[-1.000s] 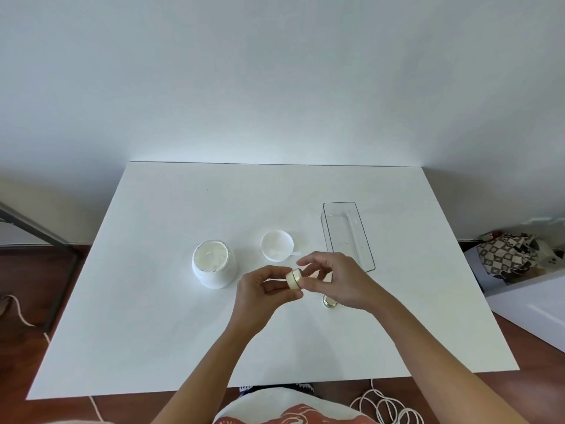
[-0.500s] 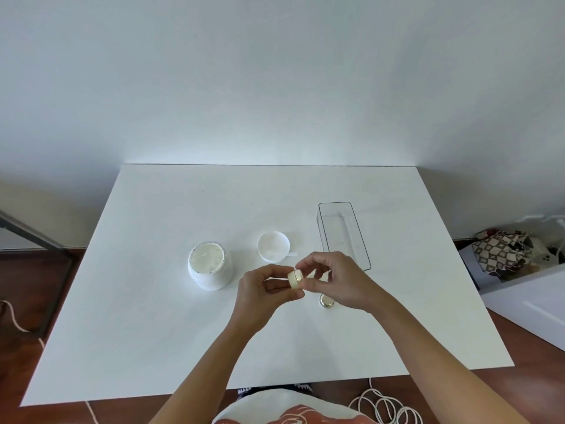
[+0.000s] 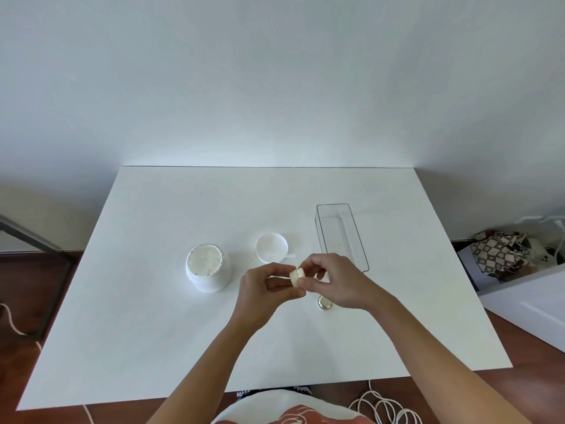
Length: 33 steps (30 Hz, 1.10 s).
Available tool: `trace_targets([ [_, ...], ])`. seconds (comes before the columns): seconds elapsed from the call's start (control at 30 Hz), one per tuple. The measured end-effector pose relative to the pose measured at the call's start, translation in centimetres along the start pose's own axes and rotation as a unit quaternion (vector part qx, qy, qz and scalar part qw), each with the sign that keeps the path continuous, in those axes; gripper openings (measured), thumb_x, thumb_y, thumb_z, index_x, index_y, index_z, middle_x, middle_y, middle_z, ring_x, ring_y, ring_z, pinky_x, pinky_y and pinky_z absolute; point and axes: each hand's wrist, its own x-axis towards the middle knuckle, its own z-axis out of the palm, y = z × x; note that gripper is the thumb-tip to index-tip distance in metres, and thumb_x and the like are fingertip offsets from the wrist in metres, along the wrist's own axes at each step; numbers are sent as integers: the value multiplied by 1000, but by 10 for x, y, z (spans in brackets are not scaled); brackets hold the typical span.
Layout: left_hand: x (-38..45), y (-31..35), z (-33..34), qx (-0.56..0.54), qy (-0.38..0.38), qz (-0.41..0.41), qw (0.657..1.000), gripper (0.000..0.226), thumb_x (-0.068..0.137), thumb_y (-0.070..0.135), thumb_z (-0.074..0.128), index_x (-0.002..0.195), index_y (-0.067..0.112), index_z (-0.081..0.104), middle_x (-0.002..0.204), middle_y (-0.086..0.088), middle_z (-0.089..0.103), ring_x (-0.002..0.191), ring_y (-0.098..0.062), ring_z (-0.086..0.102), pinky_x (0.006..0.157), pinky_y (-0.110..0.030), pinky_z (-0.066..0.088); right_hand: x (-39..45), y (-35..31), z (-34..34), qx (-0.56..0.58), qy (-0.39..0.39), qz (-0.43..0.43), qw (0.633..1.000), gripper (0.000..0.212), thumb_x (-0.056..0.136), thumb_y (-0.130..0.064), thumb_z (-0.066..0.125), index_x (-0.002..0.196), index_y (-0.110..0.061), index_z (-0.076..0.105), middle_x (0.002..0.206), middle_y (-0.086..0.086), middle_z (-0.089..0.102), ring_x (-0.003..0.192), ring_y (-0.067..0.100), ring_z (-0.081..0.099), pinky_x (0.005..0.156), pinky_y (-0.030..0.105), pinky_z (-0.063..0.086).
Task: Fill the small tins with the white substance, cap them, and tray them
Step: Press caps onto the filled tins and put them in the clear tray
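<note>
Both hands meet over the middle of the white table (image 3: 153,316) around one small cream-coloured tin (image 3: 296,275). My left hand (image 3: 266,289) pinches its near side and my right hand (image 3: 339,281) grips its far side with the fingertips. A second small silvery tin (image 3: 324,303) rests on the table just under my right hand, partly hidden. The open white jar (image 3: 208,272) full of white substance stands to the left. A clear narrow tray (image 3: 341,237) lies behind my right hand.
The jar's white lid (image 3: 271,246) lies upturned behind my hands, with a small white spatula (image 3: 289,256) sticking out beside it. A patterned bag (image 3: 501,252) and coiled white cable (image 3: 385,408) are on the floor at the right.
Both hands stay on the small tin, with the right fingers shifting slightly around it. The camera view has drifted a little.
</note>
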Motion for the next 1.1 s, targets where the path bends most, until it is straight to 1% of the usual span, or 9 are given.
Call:
trace_targets([
  [0.2, 1, -1, 6, 14, 4, 10, 1000, 37, 68, -1, 89, 99, 12, 74, 85, -6, 81, 85, -20, 78, 76, -22, 59, 1, 4, 2, 1, 6, 22, 1000, 17, 90, -39, 60, 93, -23, 64, 87, -2, 65, 78, 26, 61, 68, 42, 55],
  [0.33, 2, -2, 9, 38, 20, 45, 998, 37, 67, 1, 90, 98, 14, 75, 89, -1, 81, 87, -17, 78, 79, -23, 59, 4, 8, 1, 7, 2, 20, 1000, 15, 91, -36, 60, 90, -21, 64, 78, -9, 61, 67, 11, 52, 67, 33, 48],
  [0.5, -1, -11, 12, 70, 46, 77, 993, 38, 66, 1, 91, 97, 16, 73, 94, 1, 80, 89, -13, 77, 86, -25, 59, 2, 11, 5, 36, -5, 20, 999, 14, 90, -31, 62, 97, -20, 66, 89, -2, 68, 83, 16, 62, 72, 26, 49],
  [0.57, -1, -14, 13, 89, 29, 86, 992, 45, 67, 4, 92, 103, 20, 69, 98, 2, 77, 89, -9, 75, 86, -22, 58, -2, 15, 9, 64, 0, 23, 998, 15, 90, -30, 63, 99, -18, 66, 92, 3, 69, 83, 16, 63, 66, 18, 49],
  [0.67, 3, -20, 6, 141, 11, 95, 985, 63, 65, 12, 94, 118, 23, 61, 112, 7, 69, 98, -3, 69, 84, -13, 52, -6, 22, 14, 103, 29, 36, 994, 13, 88, -28, 66, 98, -19, 66, 92, 0, 71, 80, 11, 62, 69, 16, 45],
  [0.77, 10, -31, -8, 254, 21, 103, 962, 59, 71, 7, 88, 123, 18, 61, 118, 4, 63, 106, -9, 63, 90, -21, 50, -7, 29, 14, 127, 69, 53, 988, 12, 85, -25, 70, 96, -22, 67, 90, -6, 73, 75, 4, 57, 70, 16, 41],
  [0.87, 18, -42, -17, 368, 10, 89, 925, 52, 81, -1, 75, 130, 11, 60, 128, -2, 56, 121, -22, 56, 95, -18, 38, -5, 34, 6, 105, 119, 58, 986, 15, 80, -22, 74, 94, -21, 69, 85, -12, 71, 72, -6, 57, 68, 11, 40],
  [0.97, 23, -49, -18, 426, -22, 67, 902, 54, 87, 0, 69, 137, 12, 56, 139, -4, 50, 130, -23, 46, 99, -19, 35, 3, 38, -4, 37, 164, 44, 985, 18, 78, -24, 76, 94, -21, 68, 85, -13, 70, 81, -3, 59, 73, 7, 40],
  [1.1, 22, -52, -21, 447, -19, 66, 892, 47, 89, -1, 67, 133, 14, 60, 133, -2, 54, 122, -21, 50, 94, -21, 40, 22, 37, -8, -83, 168, 33, 982, 26, 79, -26, 72, 104, -20, 65, 94, -7, 68, 100, 18, 49, 88, 29, 40],
])
